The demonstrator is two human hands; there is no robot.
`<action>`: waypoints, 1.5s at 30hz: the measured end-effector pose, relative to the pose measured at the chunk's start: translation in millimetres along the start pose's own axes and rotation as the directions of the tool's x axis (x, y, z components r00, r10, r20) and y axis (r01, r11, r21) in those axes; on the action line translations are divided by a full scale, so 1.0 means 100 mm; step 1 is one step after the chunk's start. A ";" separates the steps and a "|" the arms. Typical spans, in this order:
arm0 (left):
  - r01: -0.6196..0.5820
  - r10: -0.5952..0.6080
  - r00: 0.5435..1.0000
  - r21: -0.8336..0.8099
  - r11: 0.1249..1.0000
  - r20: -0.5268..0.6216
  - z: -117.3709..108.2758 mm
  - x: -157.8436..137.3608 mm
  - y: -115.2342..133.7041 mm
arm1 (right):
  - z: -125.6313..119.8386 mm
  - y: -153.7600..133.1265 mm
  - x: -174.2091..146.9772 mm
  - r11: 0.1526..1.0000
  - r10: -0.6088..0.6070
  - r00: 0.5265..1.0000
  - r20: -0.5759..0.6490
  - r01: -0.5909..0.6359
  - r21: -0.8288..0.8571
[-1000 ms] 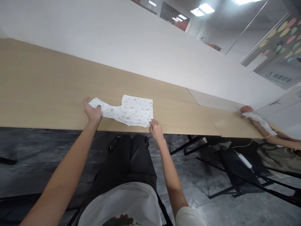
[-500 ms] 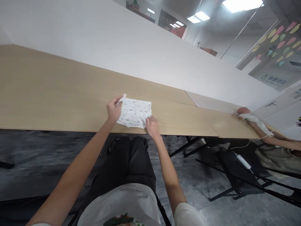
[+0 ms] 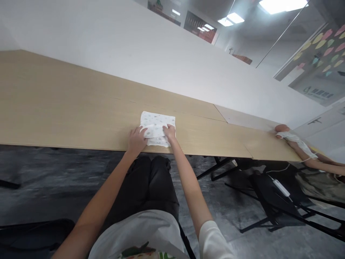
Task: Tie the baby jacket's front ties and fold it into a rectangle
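A white cloth with a small scattered print lies on the table near its front edge. Part of it is turned up into a flap across the middle, with the printed layer below showing under the flap. At the cloth's left side, my left hand has its thumb and fingers closed on the end of the flap. My right hand pinches the flap's right end between thumb and fingers; some of its fingertips are hidden.
The long wooden table runs along a white wall. Far right, another person's arms rest on the table beside a white cloth. Below there are a black folding chair and a white power strip with a cable.
Both hands have shifted on the cloth: the left came down from its upper left corner, the right moved up from the lower right. A flap now lies across the cloth's middle.
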State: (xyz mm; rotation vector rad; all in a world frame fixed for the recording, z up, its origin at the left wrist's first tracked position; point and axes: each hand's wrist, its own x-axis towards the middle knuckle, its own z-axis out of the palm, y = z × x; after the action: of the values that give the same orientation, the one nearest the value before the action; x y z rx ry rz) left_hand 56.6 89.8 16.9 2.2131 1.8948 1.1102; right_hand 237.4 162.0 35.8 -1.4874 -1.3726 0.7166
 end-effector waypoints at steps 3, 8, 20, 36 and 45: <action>0.097 -0.092 0.993 -0.073 0.993 0.067 -0.07 -0.06 -0.16 | -0.08 -0.02 0.04 0.988 0.061 0.997 -0.056 -0.068 -0.137; 0.144 -0.138 0.988 -0.101 0.984 0.069 -0.10 -0.13 -0.18 | -0.15 0.04 -0.06 0.972 0.009 0.999 0.032 -0.002 -0.237; -0.038 0.039 0.999 -0.053 0.998 0.024 -0.16 -0.30 -0.20 | -0.58 0.09 -0.54 0.788 -0.272 0.945 0.182 0.327 -0.522; -0.223 0.251 0.962 -0.223 0.949 0.107 -0.52 -0.73 -0.37 | -1.16 0.45 -1.25 0.612 -0.496 0.748 0.440 0.661 -0.433; 0.123 -0.150 0.989 -0.649 0.751 0.013 -0.58 -0.10 -0.38 | -1.09 0.07 -0.70 0.961 -0.239 0.946 0.221 0.197 0.197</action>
State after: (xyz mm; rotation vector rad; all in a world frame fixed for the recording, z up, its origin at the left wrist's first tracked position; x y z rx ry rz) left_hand -6.2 67.5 37.8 1.6396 1.3409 1.4984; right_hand 324.0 67.4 57.3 -1.1172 -1.5884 0.8720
